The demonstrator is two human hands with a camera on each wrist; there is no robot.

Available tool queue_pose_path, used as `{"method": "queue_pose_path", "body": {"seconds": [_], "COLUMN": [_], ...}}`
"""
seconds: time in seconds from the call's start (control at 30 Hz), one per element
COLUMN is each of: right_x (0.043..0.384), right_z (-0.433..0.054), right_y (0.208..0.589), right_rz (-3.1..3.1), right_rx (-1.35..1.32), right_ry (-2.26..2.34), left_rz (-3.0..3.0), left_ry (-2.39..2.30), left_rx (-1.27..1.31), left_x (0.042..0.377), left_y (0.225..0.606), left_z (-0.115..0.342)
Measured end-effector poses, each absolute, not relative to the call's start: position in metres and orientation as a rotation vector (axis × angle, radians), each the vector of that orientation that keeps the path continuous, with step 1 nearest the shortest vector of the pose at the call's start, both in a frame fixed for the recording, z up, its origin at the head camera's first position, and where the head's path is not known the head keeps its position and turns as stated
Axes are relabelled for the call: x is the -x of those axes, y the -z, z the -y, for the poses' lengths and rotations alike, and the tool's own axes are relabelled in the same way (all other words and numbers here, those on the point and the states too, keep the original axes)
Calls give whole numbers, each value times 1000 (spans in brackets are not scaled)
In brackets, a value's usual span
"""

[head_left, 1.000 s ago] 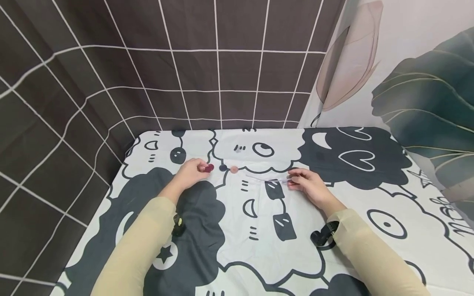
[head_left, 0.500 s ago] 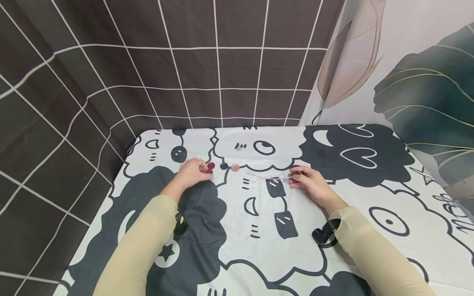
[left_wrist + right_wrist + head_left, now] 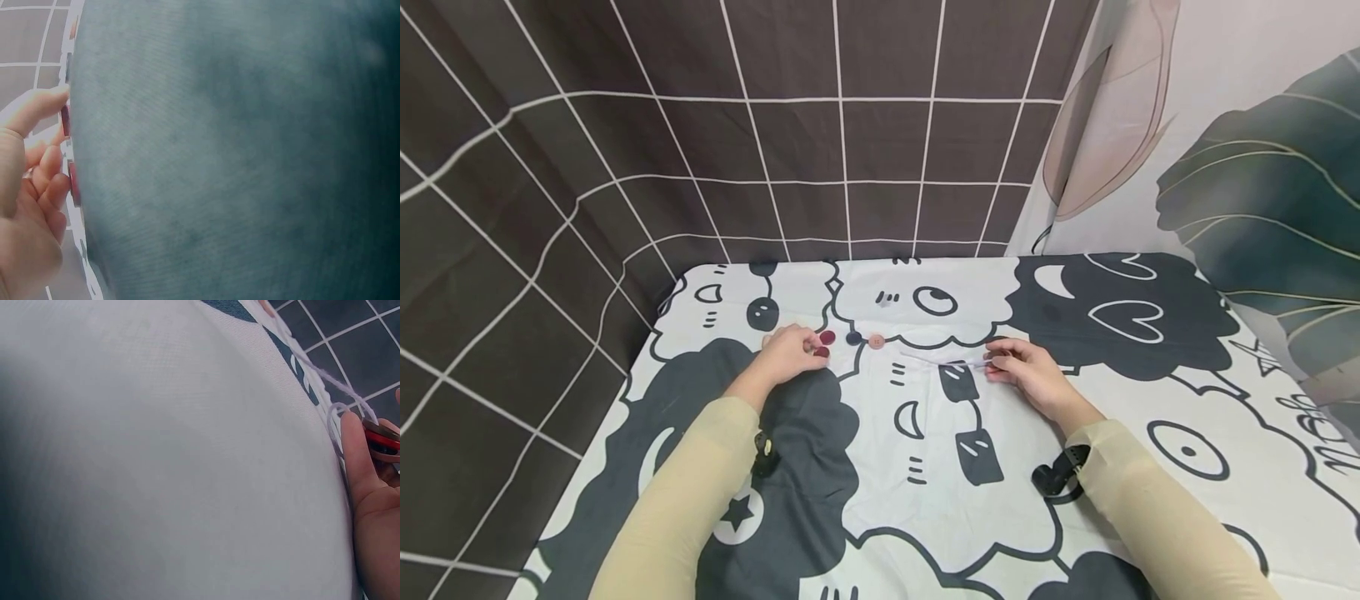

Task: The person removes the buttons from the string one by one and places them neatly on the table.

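In the head view my left hand (image 3: 786, 358) pinches a dark red button (image 3: 822, 352) between thumb and index finger. A second dark red button (image 3: 827, 337) lies on the cloth just beyond it, close to the fingertips. To the right, a dark blue button (image 3: 853, 337) and a pink button (image 3: 876, 341) lie in a row. My right hand (image 3: 1026, 372) holds a small stack of red and dark buttons (image 3: 382, 436), plainest in the right wrist view. A pale string (image 3: 337, 381) runs from this stack, and its free end stretches left across the cloth.
A black-and-white cartoon cloth (image 3: 887, 500) covers the table. Behind and to the left hangs a dark curtain with a white grid (image 3: 880, 142). A leaf-patterned curtain (image 3: 1262, 192) hangs at the right.
The two dark red buttons, together at the left fingertips a second ago, are now apart. The pinched one has come slightly toward me. The right hand stays nearly still.
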State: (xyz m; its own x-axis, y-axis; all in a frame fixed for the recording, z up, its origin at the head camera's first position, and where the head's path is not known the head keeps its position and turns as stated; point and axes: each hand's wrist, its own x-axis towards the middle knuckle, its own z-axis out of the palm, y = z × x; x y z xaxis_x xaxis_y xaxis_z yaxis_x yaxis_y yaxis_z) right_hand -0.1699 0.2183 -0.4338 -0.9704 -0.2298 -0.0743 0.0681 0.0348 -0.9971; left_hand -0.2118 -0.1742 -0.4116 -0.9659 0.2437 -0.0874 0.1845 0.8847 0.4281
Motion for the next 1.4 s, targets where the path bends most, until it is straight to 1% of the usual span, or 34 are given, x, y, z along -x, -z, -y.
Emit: {"method": "queue_pose_path", "body": {"seconds": [0.4, 0.57, 0.83, 1.27, 1.4], "right_x": [171, 171, 172, 171, 172], "right_z": [-218, -218, -218, -219, -218], "right_y": [432, 432, 432, 433, 433], "right_rz": [-2102, -2095, -2102, -2127, -2135], "right_rx": [177, 185, 179, 174, 171], "right_ry": [2045, 2043, 2033, 1988, 1974], "left_rz": [-2915, -2911, -2843, -2778, -2745], "left_ry": [-637, -730, -952, -1032, -1102], "left_rx": [-362, -331, -371, -400, -368], "left_x": [212, 213, 212, 217, 217], "left_y": [408, 411, 409, 406, 407], "left_z": [176, 176, 175, 161, 158]}}
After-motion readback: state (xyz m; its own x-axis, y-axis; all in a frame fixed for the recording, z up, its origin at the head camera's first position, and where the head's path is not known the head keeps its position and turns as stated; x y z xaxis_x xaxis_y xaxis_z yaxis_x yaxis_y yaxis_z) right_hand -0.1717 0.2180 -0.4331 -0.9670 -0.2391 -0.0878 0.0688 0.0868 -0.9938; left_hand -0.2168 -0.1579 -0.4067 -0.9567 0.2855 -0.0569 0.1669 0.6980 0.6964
